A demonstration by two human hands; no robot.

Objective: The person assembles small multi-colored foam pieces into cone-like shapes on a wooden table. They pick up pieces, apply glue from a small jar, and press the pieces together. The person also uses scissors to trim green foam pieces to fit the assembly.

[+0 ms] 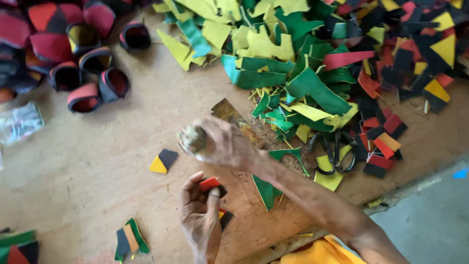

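Head view looks down on a wooden counter (122,142) strewn with cut fabric. Left hand (199,215), near the counter's near edge, pinches a small red-and-black fabric piece (211,184) between thumb and fingers, closed on it. Right hand (217,143) is raised above the middle of the counter, curled around a small roundish object (193,139); motion blur makes that object impossible to identify, though the hand is plainly closed about it. The two hands are apart, the right one farther from the person than the left.

No true containers show. Cup-shaped sewn pieces (85,73) in red and black, open and holding nothing, cluster at the far left corner. A heap of green and yellow scraps (273,63) covers the far middle, and a heap of black, red and yellow scraps (405,58) fills the far right. Scissors (337,154) lie partly buried at the heap's near side, blades hidden. A yellow-and-black patch (163,161) lies alone left of the right hand. A clear plastic bag (19,122) is cut off at the left edge, contents unreadable. Sewn strips (129,239) sit by the near edge.
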